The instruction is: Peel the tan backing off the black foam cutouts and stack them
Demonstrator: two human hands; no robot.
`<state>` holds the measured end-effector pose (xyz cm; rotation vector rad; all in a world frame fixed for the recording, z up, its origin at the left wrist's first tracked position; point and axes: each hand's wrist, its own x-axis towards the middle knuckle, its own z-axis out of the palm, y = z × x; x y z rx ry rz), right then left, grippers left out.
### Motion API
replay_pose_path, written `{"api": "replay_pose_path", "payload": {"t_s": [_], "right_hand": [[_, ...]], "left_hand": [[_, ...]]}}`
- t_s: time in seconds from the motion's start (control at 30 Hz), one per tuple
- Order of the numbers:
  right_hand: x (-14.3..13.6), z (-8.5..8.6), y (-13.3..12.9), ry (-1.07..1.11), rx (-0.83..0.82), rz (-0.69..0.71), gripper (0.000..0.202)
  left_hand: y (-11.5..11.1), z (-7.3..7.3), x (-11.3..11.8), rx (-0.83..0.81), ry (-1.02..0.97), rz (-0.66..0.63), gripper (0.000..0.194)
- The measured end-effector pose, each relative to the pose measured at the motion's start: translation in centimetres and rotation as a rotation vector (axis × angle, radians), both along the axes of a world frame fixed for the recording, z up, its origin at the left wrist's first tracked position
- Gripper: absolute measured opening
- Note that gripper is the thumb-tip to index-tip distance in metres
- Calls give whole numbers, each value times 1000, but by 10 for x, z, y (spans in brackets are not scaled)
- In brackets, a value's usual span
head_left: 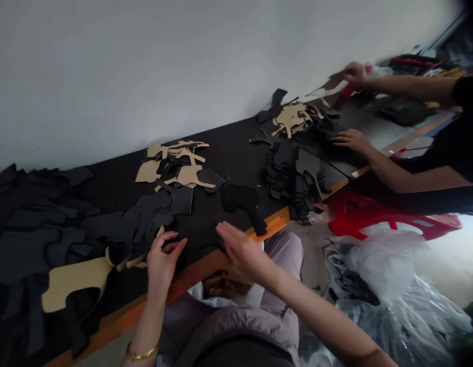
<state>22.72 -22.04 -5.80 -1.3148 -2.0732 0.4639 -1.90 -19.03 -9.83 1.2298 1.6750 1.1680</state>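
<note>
My left hand [165,255] is over the front part of the black table [121,191], fingers apart, beside some thin tan strips and dark cut pieces [152,216]. Nothing shows between its thumb and fingers. My right hand [240,250] is above the table's orange front edge [205,262], slightly blurred, its fingers stretched out together. Just beyond it lies a black curved piece [242,196]. To the left of my left hand is a large tan cutout [77,280] on a heap of dark pieces [37,250].
Tan pieces [190,175] lie mid-table. A stack of dark pieces [293,171] stands near the right edge. Another person's hands [351,140] work beyond it. Below are a red plastic item [347,216], clear plastic bags [400,285] and a lined container [224,285] by my legs.
</note>
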Motion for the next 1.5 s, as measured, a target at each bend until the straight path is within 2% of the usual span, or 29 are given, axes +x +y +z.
{"api": "replay_pose_path", "payload": {"t_s": [0.1, 0.17, 0.3, 0.43, 0.73, 0.93, 1.2, 1.4, 1.5], "right_hand": [[-44, -19, -2, -234, 66, 100, 42], [-59, -31, -1, -334, 88, 124, 46], [-62, -44, 4, -401, 80, 121, 56], [-57, -49, 4, -419, 66, 125, 63], [-59, -50, 0, -420, 48, 112, 64], [-58, -50, 0, -414, 35, 121, 61], [-58, -48, 0, -418, 27, 127, 59], [-58, -48, 0, -420, 43, 134, 58], [-57, -50, 0, -413, 52, 137, 58]], "left_hand": [[0, -2, -1, -1, 6, -1, 39], [0, -3, -1, 4, -8, -1, 40], [1, -4, -1, -15, 2, -12, 41], [2, 4, 1, -17, 55, -26, 39], [11, 24, -12, -5, 173, -227, 28], [14, 27, -12, -87, 108, -219, 30], [13, 33, -4, 23, 282, -191, 26], [15, 32, -1, -10, 330, -180, 30], [15, 37, -3, -32, 378, -198, 28]]}}
